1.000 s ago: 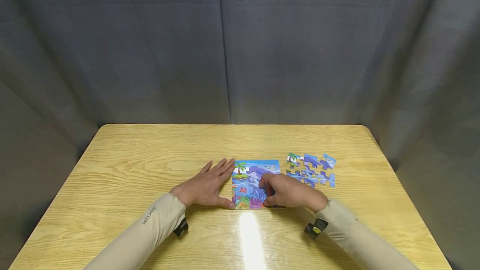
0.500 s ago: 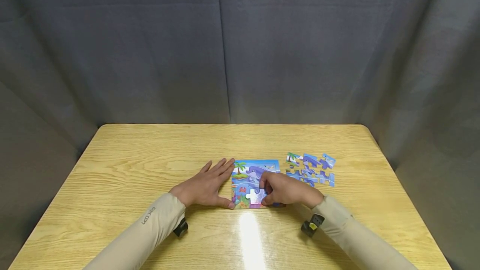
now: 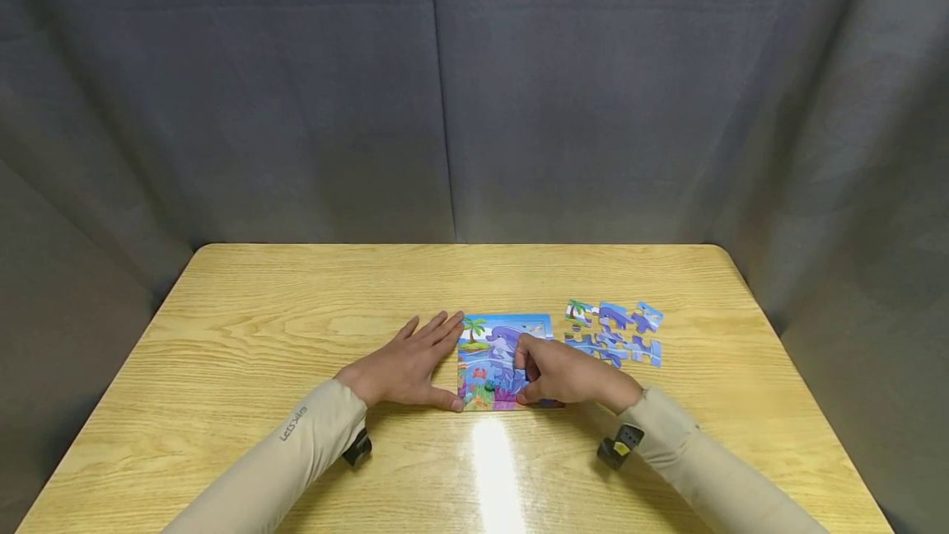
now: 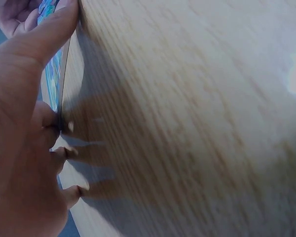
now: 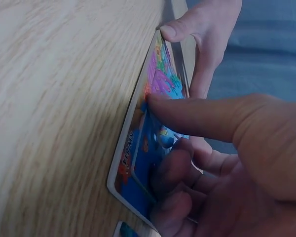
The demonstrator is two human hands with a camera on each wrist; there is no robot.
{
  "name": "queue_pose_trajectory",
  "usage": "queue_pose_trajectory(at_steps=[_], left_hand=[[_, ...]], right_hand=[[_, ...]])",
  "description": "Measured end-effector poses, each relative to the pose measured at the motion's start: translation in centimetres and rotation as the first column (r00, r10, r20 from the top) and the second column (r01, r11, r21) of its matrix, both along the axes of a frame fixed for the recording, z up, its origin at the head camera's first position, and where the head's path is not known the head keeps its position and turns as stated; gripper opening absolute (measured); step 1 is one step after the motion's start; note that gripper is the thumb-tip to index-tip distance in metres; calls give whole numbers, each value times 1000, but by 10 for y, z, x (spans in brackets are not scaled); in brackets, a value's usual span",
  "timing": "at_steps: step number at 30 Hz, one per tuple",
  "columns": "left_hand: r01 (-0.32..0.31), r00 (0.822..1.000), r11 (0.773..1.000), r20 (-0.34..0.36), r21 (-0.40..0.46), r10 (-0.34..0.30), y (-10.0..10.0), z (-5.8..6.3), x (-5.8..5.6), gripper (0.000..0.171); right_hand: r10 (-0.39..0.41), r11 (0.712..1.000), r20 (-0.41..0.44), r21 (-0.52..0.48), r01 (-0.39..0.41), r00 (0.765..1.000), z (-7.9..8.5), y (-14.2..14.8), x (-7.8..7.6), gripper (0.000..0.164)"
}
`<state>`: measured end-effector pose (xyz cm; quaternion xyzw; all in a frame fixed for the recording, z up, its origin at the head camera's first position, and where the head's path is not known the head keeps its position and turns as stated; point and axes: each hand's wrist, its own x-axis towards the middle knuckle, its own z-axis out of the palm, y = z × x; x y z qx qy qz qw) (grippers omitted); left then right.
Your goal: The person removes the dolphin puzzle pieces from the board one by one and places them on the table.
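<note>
A dolphin jigsaw puzzle (image 3: 478, 357) in a shallow board lies flat between the hands. My left hand (image 3: 408, 369) is spread beside its left edge, with the thumb at the lower left corner and the fingertips at the upper left. From the right, my right hand (image 3: 571, 373) reaches over the board and pinches a purple coral puzzle piece (image 3: 507, 392) at the lower middle, thumb near the bottom border. In the right wrist view the thumb (image 5: 192, 116) touches the board near its printed border, and the other fingers curl over the picture. The hand hides the board's right part.
Several loose dolphin puzzle pieces (image 3: 614, 346) lie in two rough rows just right of the board. They rest on a wooden table (image 3: 296, 295) with a bright glare in front of the board. A grey curtain (image 3: 334, 105) hangs behind it.
Half a second ago the coral piece shone white with glare; now its colours show again as its tilt has changed. My right hand has shifted slightly left; the left hand has stayed put.
</note>
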<state>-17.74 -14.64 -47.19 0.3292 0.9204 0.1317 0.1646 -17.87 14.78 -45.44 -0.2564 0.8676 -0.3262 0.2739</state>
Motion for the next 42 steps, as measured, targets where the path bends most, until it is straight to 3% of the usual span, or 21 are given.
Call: queue_pose_trajectory(at_steps=[8,18,23,31,36,42], left_hand=[[0,1000,1000,0,2,0,0,0,-1,115],[6,1000,1000,-1,-2,-6,0,1,-1,115],[6,1000,1000,0,3,-6,-1,0,0,115],[6,1000,1000,-1,3,-6,-1,-1,0,115],[5,1000,1000,-2,4,-5,-1,0,1,115],[6,1000,1000,1,10,-6,-1,0,1,115]], right_hand=[[38,999,-100,-16,-40,994,6,2,-1,9],[46,995,-57,-87,-51,997,14,16,-2,8],[5,993,-41,-119,-10,999,23,36,-5,8],[-81,992,-105,-107,70,991,31,72,-7,8],[-117,990,-114,-94,107,987,30,91,-6,9],[-106,993,-109,-71,99,988,22,114,-5,9]])
